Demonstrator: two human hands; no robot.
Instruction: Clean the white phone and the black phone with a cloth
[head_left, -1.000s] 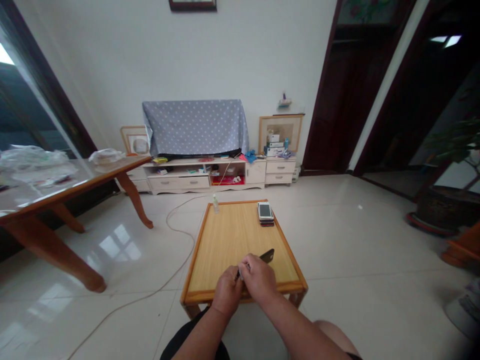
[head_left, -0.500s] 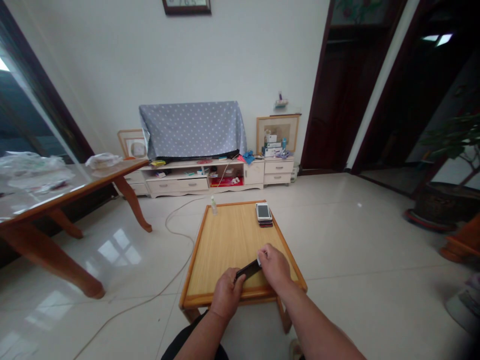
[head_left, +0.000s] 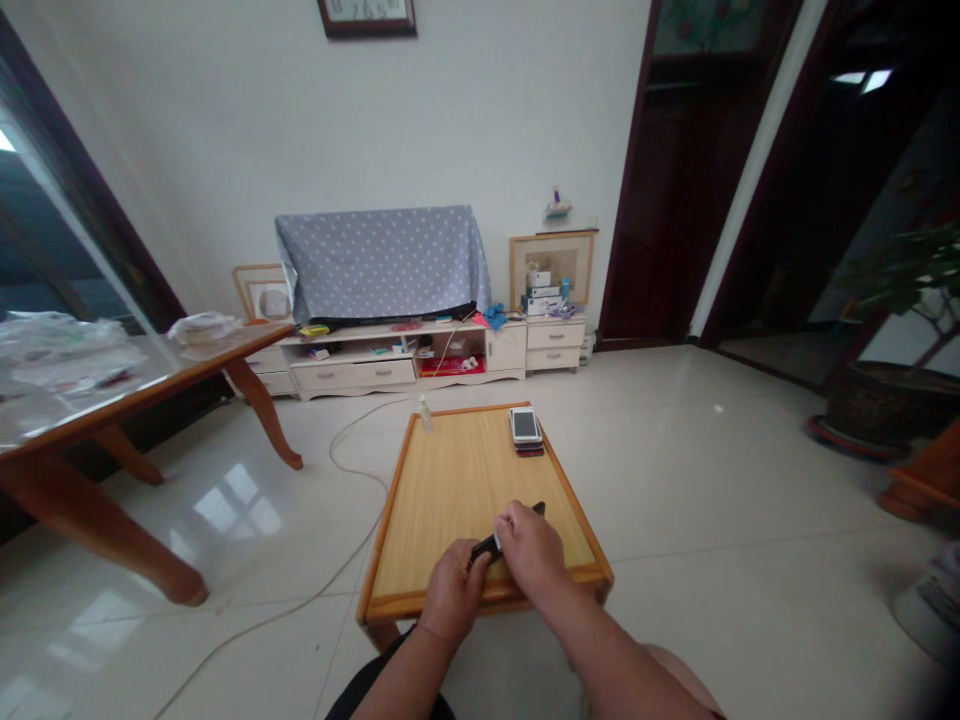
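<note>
My left hand (head_left: 452, 590) is closed on the near end of a black phone (head_left: 487, 549), held tilted over the front of the low wooden table (head_left: 450, 480). My right hand (head_left: 534, 555) is closed over the phone's middle, pinching a small white wipe (head_left: 498, 541) against it. The far end of the phone sticks out beyond my right fingers. A stack of phones (head_left: 526, 427) lies at the table's right back, with a white one on top. At the left back corner stands a small clear bottle (head_left: 426, 414).
A larger wooden table (head_left: 217, 350) with plastic bags (head_left: 67, 345) stands at the left. Along the wall runs a white cabinet (head_left: 352, 375) beneath a polka-dot cloth (head_left: 382, 262). A cable (head_left: 300, 598) crosses the floor. A potted plant (head_left: 892, 400) is at the right.
My right hand has slid left along the phone towards my left hand, uncovering its far end. The left hand keeps its hold in nearly the same place.
</note>
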